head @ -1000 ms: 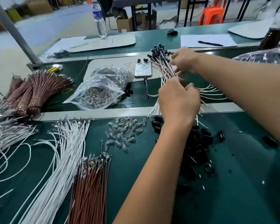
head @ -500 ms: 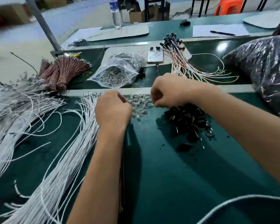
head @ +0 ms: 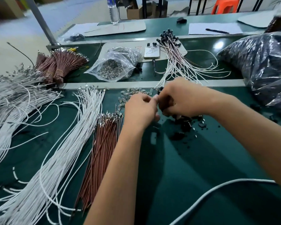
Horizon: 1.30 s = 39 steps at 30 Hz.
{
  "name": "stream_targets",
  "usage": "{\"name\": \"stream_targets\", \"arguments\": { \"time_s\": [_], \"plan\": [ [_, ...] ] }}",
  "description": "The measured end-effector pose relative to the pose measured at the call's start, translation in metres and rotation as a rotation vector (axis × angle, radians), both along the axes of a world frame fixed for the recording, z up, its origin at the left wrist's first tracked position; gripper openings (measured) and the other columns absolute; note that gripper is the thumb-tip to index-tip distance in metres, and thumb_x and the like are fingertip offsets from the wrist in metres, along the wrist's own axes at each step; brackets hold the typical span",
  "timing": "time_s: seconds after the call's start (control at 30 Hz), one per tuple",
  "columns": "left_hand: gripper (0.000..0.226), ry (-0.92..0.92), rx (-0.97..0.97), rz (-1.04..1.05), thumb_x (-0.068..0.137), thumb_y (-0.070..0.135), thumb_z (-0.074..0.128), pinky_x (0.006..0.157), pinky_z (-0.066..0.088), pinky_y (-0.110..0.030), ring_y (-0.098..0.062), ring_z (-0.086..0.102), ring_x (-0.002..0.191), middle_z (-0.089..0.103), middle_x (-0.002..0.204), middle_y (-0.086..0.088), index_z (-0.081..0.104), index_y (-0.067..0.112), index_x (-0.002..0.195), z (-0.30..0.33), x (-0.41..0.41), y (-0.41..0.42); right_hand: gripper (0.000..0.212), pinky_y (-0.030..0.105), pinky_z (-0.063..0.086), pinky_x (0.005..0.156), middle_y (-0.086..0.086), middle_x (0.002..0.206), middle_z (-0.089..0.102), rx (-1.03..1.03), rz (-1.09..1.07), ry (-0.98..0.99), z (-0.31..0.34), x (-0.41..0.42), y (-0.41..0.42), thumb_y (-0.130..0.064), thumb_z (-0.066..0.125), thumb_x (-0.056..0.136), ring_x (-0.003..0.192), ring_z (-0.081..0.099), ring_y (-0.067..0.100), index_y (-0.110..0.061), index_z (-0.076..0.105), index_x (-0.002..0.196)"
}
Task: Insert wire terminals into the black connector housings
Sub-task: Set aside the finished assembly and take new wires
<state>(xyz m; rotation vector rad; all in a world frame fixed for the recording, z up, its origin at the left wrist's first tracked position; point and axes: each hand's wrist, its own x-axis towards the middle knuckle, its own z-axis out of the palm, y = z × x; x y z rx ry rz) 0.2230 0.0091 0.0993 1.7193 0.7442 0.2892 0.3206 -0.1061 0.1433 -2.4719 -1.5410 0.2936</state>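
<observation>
Single head-worn wide-angle view, looking forward and steeply down from close above the green surface point(head: 201, 168), forearms entering from the bottom edge, left hand point(head: 140, 109) and right hand point(head: 183, 98) near centre, far benches and floor along the top.

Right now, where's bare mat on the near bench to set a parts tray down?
Best patch: the green mat between the two forearms, below the black housings and above the grey cable. Crowded: the left half, under white wires and brown wires; the far edge by the clear bulbs; the right edge by the black bag.
</observation>
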Motion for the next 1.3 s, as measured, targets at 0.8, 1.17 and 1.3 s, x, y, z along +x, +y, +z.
{"name": "stream_targets", "arguments": {
  "time_s": [0.8,1.17,1.3],
  "plan": [
    [0.01,-0.42,-0.137,0.572,0.097,0.012,0.066,0.058,0.05,-0.018,-0.007,0.056,0.054,0.063,0.07,0.001,0.068,0.004,0.091,0.01,-0.06,0.08,0.027,0.024,0.031,0.042,-0.002,0.031,0.046,-0.063,-0.247,0.218,-0.036,-0.11,0.106,-0.004,0.068,0.081,0.053,0.051,0.015,-0.009,0.051,0.06],
    [0.018,-0.406,-0.109,0.534,0.1,0.02,0.063,0.051,0.047,-0.019,-0.013,0.058,0.057,0.059,0.067,0.004,0.07,0.003,0.101,0.011,-0.052,0.064,0.026,0.02,0.043,0.038,0.008,0.052,0.064,0.281,-0.367,0.882,-0.042,-0.09,0.085,-0.005,0.062,0.092,0.038,0.059,0.018,-0.004,0.06,0.066],
    [0.02,-0.407,-0.084,0.526,0.1,0.022,0.064,0.051,0.047,-0.02,-0.011,0.059,0.056,0.061,0.067,0.006,0.07,0.003,0.1,0.012,-0.047,0.058,0.017,0.023,0.038,0.043,0.02,0.069,0.065,0.359,-0.405,0.933,-0.049,-0.09,0.084,-0.012,0.069,0.089,0.052,0.051,0.022,0.002,0.07,0.079]
  ]
}}
